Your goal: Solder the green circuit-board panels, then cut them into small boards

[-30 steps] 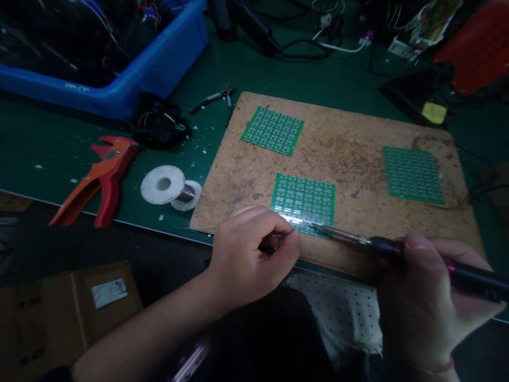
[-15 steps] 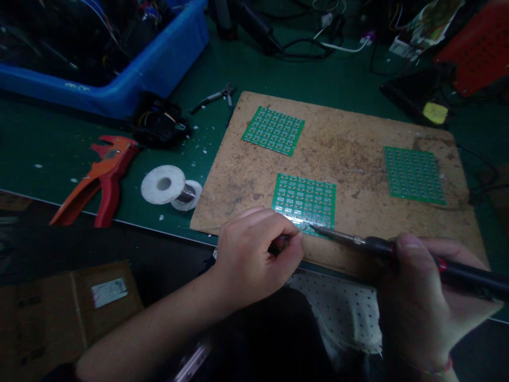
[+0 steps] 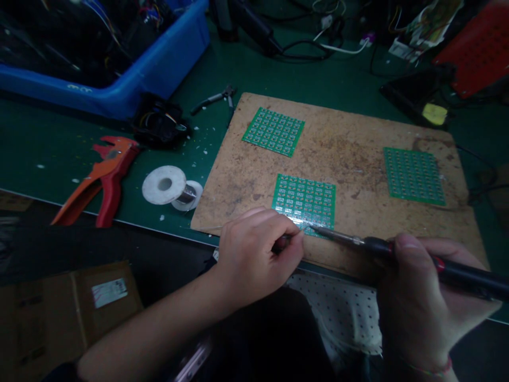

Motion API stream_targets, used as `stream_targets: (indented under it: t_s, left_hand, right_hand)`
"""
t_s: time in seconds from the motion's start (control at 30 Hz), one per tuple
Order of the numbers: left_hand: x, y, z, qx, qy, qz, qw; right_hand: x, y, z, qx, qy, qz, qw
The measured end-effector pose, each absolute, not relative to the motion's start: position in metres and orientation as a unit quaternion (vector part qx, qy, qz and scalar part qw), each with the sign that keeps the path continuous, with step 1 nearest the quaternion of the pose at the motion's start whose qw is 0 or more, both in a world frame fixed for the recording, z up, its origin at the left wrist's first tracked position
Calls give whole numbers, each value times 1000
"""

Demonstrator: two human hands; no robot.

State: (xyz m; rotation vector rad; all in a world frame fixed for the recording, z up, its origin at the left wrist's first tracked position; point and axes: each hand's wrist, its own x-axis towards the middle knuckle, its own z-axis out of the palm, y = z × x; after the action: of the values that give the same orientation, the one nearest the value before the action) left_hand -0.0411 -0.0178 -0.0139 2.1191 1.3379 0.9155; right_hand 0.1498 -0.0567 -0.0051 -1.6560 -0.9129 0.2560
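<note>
My right hand (image 3: 425, 292) grips a black and red soldering iron (image 3: 397, 252); its metal tip touches the near edge of a green circuit panel (image 3: 305, 201) lying on a brown work board (image 3: 350, 159). My left hand (image 3: 256, 254) is curled in a pinch at that same near edge, holding a thin solder wire that is barely visible. Two more green panels lie on the board, one at the far left (image 3: 273, 130) and one at the right (image 3: 413, 175).
A solder spool (image 3: 169, 187) and a red and orange hand tool (image 3: 99, 175) lie left of the board on the green mat. Small cutters (image 3: 217, 98), a black part (image 3: 159, 124) and a blue bin (image 3: 119, 58) sit behind. A cardboard box (image 3: 75, 307) is below the table edge.
My left hand has crept slightly to the right along the panel's near edge. The iron's tip stays at the same spot.
</note>
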Motion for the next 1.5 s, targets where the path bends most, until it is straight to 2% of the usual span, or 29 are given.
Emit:
stream_targets:
  t_s: [0.4,0.53,0.73,0.87,1.17,1.33,1.5]
  left_hand:
    - [-40,-18,-12,775,488,326,234]
    - [-43,-18,-9,749,471,396,245]
    - [-50,-20,-2,625,484,519,325]
    - [-53,-20,-1,572,481,568,344]
    - [-63,-24,-7,537,479,532,446]
    - [-79,-23,-13,494,473,502,530]
    - [-84,-23,-16,457,459,506,569]
  right_hand:
    - [151,-56,-5,-712,-389,112,574]
    - [153,-56,-6,-714,-385,115,573]
    - [155,-58,-7,-703,-338,131,612]
    - [152,-58,-2,-720,-330,146,593]
    - [164,-53,-5,-682,-314,207,627]
    - [192,-41,16,-697,-325,137,625]
    - [254,19,57,-715,-341,-25,610]
